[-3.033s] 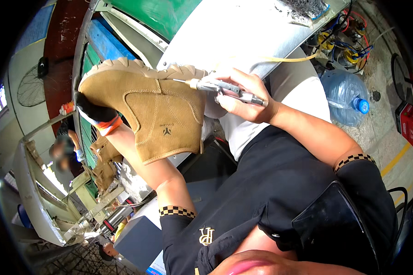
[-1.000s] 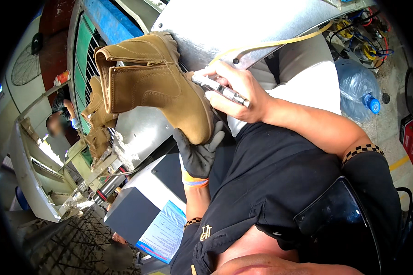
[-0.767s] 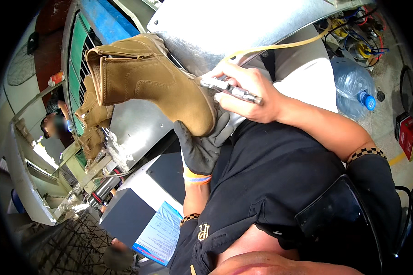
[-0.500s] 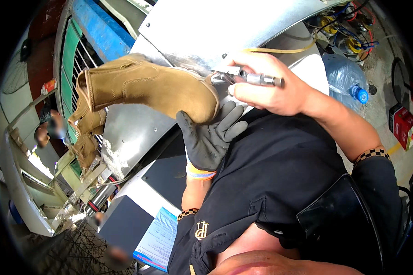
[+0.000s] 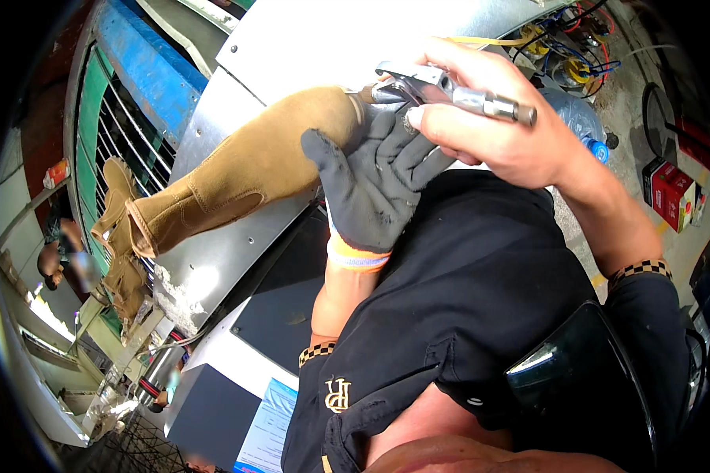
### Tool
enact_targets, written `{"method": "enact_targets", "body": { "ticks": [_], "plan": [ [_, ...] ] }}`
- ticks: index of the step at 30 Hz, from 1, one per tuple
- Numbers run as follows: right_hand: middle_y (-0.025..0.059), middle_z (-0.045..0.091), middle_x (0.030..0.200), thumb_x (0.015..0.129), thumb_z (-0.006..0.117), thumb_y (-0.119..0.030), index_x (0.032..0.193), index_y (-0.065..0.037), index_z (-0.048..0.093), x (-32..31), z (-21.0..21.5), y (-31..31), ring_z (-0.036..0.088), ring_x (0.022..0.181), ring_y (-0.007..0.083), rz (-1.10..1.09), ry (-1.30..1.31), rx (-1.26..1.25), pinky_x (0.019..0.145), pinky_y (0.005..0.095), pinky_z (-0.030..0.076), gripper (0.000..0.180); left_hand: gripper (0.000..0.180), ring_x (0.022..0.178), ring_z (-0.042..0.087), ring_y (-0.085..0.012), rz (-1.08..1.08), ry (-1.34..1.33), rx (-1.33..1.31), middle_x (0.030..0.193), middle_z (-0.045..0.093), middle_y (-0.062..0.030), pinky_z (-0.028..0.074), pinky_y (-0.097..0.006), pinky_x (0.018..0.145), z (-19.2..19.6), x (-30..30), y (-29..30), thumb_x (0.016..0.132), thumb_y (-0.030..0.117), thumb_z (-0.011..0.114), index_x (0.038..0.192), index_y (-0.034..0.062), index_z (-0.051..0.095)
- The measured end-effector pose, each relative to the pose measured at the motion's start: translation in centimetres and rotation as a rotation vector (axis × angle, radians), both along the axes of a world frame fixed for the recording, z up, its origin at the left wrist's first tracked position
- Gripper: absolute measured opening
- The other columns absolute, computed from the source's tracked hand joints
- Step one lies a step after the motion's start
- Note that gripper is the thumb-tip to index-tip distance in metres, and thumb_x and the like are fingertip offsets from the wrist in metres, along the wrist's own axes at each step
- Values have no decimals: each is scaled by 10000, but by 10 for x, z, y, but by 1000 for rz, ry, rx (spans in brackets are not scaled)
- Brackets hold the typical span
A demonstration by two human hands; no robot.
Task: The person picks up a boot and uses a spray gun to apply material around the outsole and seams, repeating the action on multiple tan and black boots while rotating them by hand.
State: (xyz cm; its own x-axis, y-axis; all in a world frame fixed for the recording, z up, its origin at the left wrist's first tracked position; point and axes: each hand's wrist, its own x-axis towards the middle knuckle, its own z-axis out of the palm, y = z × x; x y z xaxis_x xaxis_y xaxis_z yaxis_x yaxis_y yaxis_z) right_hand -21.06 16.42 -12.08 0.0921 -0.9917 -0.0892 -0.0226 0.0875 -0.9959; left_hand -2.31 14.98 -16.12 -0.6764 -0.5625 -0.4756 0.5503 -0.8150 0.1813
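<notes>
Several fingers of the gloved left hand [image 5: 371, 185] fan wide, palm upward, cradling the toe of a tan suede-look ankle boot [image 5: 292, 142], with the thumb laid against its upper. Clock directions are read from this toe. At 3 o'clock, the bare right hand [image 5: 501, 118] has fingers and thumb closed around a silver lever-type hand tool [image 5: 481, 101]; its nose points at the sole edge of the toe, though contact cannot be confirmed. The boot lies tilted, its shaft running toward 8 o'clock above a sheet-metal table [image 5: 237, 236]. Good control here would probably call for bracing the toe deep in the gloved palm, turning the boot rather than the wrist, keeping the tool's nose close along the sole seam, and holding the gloved fingertips clear of it. A yellow hose [image 5: 481, 40] at 2 o'clock should be left slack. Farther out: more tan boots [image 5: 126, 284] at 8 o'clock, a blue beam [image 5: 150, 71] between 9 and 10, a clear plastic bottle [image 5: 564, 110] at 3, and a red carton [image 5: 670, 193] between 3 and 4.
</notes>
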Motion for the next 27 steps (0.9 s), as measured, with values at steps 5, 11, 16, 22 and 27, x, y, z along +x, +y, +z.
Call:
{"method": "enact_targets", "body": {
  "ticks": [5,11,16,22,27],
  "plan": [
    [52,591,764,844,592,-53,1116,11,556,23,-32,21,521,662,117,-133,75,-251,598,269,422,282,1127,1283,484,-301,31,389,-28,1435,425,-231,412,-423,1064,-22,-6,-15,807,844,378,1435,-87,284],
    [167,668,845,799,650,-129,1254,-45,510,47,-67,28,665,678,330,-234,183,-455,601,329,508,484,700,1030,542,-196,4,126,-368,1083,564,-97,445,-336,920,-17,-15,-27,968,673,297,1204,43,487],
    [84,664,855,901,604,-171,1087,26,584,-5,-62,-4,626,782,139,-68,-174,-221,723,278,507,272,737,1226,515,-263,-222,-435,-956,1316,533,-175,398,-385,1056,23,49,-38,942,551,452,1398,-25,391],
    [141,669,970,800,603,-69,1154,6,635,-79,-107,-60,629,992,273,-495,437,-731,813,319,508,363,687,1168,551,-278,48,-1368,-1573,1295,548,-183,392,-383,1050,130,214,-57,911,357,628,1443,-10,393],
    [81,672,897,942,553,-209,1131,0,584,-88,-87,-78,648,829,143,-395,-83,-556,709,274,522,283,319,865,657,-268,-836,-1475,-1750,932,694,-162,521,-358,797,155,174,-82,810,195,664,1044,-23,666]
  ]
}}
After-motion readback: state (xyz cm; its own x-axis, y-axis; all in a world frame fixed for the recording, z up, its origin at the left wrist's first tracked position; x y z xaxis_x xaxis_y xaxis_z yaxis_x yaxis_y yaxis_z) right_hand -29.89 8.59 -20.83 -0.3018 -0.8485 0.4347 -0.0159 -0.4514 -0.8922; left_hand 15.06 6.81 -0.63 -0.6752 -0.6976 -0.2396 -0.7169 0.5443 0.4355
